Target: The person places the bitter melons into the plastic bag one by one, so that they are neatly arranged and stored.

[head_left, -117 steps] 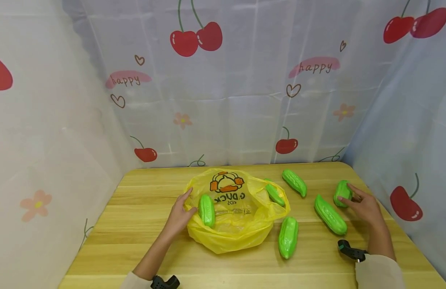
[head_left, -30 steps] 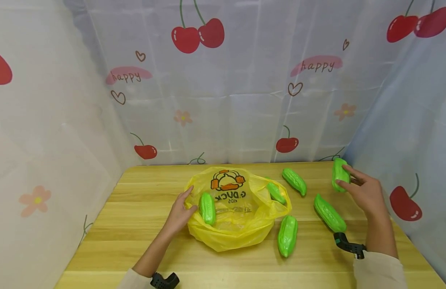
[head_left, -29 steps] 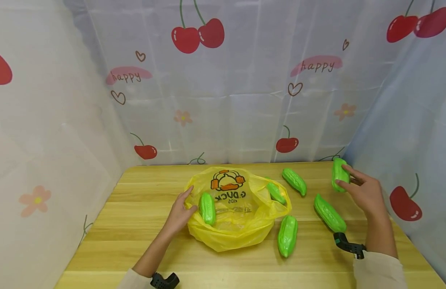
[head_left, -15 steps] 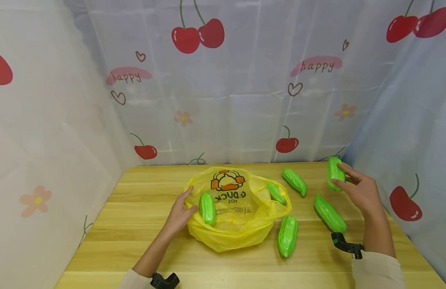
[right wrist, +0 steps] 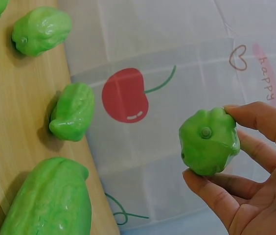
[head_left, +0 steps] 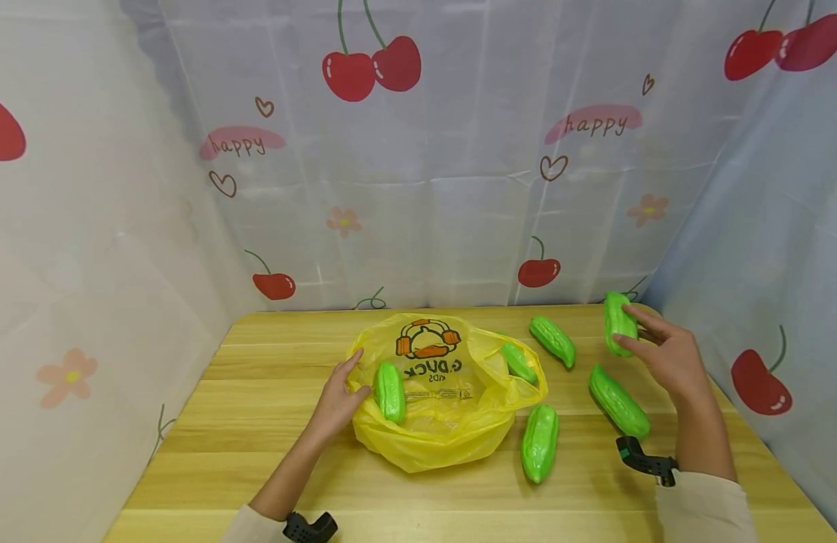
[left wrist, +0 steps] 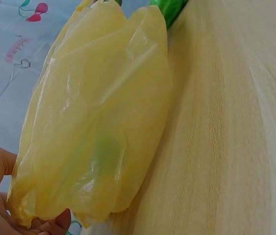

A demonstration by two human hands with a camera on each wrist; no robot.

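In the head view, my right hand (head_left: 671, 362) holds a green bitter melon (head_left: 617, 323) up above the right part of the table. The right wrist view has thumb and fingertips pinching this bitter melon (right wrist: 207, 142) by its sides, one end facing the camera. My left hand (head_left: 337, 400) grips the left rim of a yellow plastic bag (head_left: 432, 449), its mouth spread wide. Fingers curl at the bag's edge (left wrist: 94, 107) in the left wrist view. Inside the bag, by the left rim, lies one bitter melon (head_left: 390, 392).
Another bitter melon (head_left: 517, 363) shows at the bag's right handle; whether inside or behind it I cannot tell. Loose on the wooden table (head_left: 256, 422) lie a back melon (head_left: 553, 342), a right one (head_left: 618, 403) and a front one (head_left: 541, 443). Printed curtains (head_left: 446, 241) enclose the table.
My right hand has lifted the bitter melon off the table and is carrying it leftward. The left hand and bag have stayed in place.
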